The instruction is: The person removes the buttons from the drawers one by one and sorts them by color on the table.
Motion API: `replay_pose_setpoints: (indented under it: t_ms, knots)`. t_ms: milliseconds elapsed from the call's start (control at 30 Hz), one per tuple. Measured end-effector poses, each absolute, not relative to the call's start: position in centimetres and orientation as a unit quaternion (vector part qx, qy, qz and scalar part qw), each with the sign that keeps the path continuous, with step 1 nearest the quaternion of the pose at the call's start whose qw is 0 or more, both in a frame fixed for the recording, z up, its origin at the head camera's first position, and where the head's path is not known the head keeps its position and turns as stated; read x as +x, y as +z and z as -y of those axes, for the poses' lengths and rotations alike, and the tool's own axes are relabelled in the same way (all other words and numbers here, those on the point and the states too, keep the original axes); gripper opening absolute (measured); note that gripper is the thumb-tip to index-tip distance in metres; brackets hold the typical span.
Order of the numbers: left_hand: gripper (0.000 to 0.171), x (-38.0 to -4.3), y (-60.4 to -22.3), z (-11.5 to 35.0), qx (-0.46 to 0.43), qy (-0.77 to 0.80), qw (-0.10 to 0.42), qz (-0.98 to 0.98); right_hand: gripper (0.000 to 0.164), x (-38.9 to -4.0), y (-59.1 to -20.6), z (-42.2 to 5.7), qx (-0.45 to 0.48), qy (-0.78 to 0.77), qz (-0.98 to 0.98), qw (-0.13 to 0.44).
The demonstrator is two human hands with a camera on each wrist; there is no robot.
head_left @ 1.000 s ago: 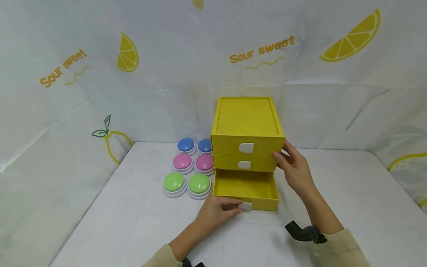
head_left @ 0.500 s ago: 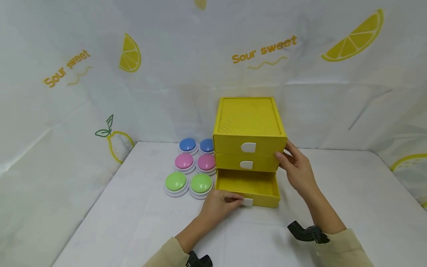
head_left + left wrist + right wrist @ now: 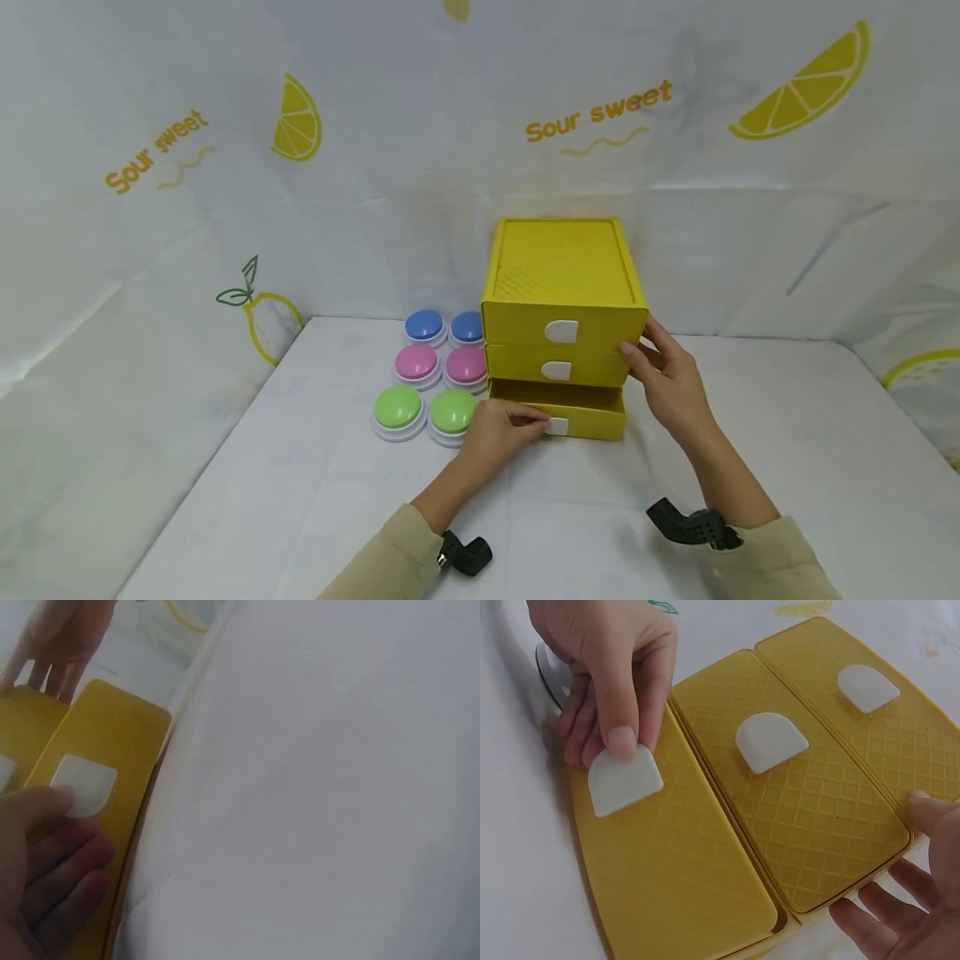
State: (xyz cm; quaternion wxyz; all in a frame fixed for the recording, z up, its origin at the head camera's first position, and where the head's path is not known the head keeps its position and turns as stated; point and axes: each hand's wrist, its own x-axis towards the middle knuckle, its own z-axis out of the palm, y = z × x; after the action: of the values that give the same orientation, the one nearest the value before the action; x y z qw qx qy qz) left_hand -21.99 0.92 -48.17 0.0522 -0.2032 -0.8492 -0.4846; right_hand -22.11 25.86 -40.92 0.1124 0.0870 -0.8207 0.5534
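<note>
A yellow drawer cabinet (image 3: 564, 267) with three stacked drawers stands near the back of the white table. Its bottom drawer (image 3: 596, 423) is partly pulled out, and the other two are closed. At that drawer's front, my left hand (image 3: 495, 437) pinches the white handle (image 3: 88, 784); the thumb lies on the handle's face. My right hand (image 3: 667, 379) holds the cabinet's right side, its thumb on the front edge beside the middle drawer (image 3: 780, 802) and its fingers along the side.
Left of the cabinet, dome push buttons on white bases stand in pairs: blue (image 3: 424, 325), pink (image 3: 416, 362) and green (image 3: 397, 407). One green button (image 3: 453, 410) is close to my left hand. Behind the table (image 3: 315, 500) hangs a lemon-print cloth (image 3: 420, 167).
My left hand has moved away from me with the bottom drawer, which has slid further into the cabinet. The right hand keeps its hold on the cabinet's side.
</note>
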Motion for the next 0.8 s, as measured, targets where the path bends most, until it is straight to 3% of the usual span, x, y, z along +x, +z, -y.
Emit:
replay_pose_setpoints:
  t_ms: [800]
  knots:
    - [0.007, -24.3, -47.8, -2.5, -0.155, -0.496, 0.072, 0.851, 0.063, -22.0, -41.1, -25.4, 0.067, 0.509, 0.847, 0.140]
